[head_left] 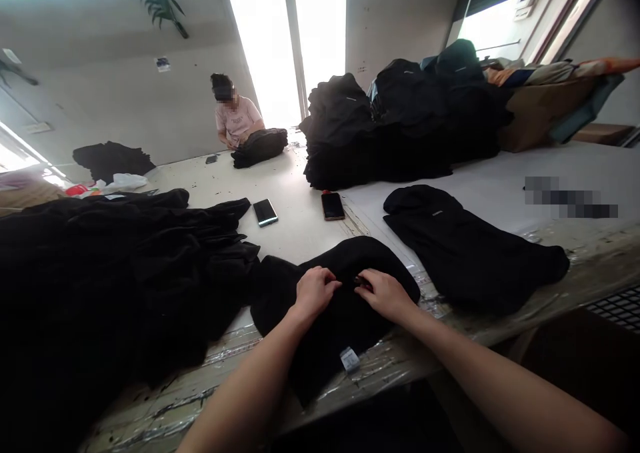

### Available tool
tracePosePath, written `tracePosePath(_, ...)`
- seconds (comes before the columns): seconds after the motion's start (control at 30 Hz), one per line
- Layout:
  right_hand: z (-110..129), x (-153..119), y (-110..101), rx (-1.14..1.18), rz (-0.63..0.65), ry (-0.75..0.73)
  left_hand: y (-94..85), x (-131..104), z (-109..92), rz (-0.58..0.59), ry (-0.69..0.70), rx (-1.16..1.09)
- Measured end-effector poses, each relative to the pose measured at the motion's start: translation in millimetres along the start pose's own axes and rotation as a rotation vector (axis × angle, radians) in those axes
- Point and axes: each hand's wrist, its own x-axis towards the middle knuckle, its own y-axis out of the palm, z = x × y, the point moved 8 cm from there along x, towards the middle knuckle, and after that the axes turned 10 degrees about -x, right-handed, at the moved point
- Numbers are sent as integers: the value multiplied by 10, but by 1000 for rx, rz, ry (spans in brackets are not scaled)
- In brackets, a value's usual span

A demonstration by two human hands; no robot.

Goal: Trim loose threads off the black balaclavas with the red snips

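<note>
The fingers point(364, 285) of the right hand point(387, 294) were pinched around a small dark item point(357, 281), too small to identify; those of the left hand point(314, 293) curled toward its thumb, and whether they gripped cloth could not be told. Both hands were over a black soft-cloth garment point(335, 320), which lay at the near edge of the pale worktop point(295, 240), its white rectangular label point(349, 359) close to that edge. The garment looked light and limp, likelier to crumple than slide, so its outer edges seemed the best hold. A heap of black cloth point(100, 273) crowded the left side; more room lay toward the far edge, before a silver-edged phone point(265, 212) and a brown-edged phone point(333, 206).
</note>
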Motion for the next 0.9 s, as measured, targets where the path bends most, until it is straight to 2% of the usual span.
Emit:
tracePosePath(0.1, -79, -215, 17, 13, 33, 8, -44, -227, 80, 27, -31, -71)
tracePosePath(0.23, 3, -342, -51, 77, 24, 19, -108, -406, 57, 10, -60, -139)
tracePosePath(0.4, 226, -371, -123, 55, -9, -28, -137, -477, -10, -28, -50, -189)
tracePosePath(0.53, 378, -341, -57, -61, 5, -74, -130, -499, -32, -53, -31, -205)
tracePosePath(0.63, 403, -299, 6, -90, 12, -61, -170, -510, -77, -74, -35, -221)
tracePosePath(0.73, 315, -258, -55, -82, -4, -30, -406, -604, -193, -89, -42, -253)
tracePosePath(0.83, 93, -226, -334, -12, -114, 20, -835, -881, -279, -40, -60, -357)
tracePosePath(0.9, -114, -233, -580, 42, -227, 78, -1174, -1170, -210, -24, -127, -443)
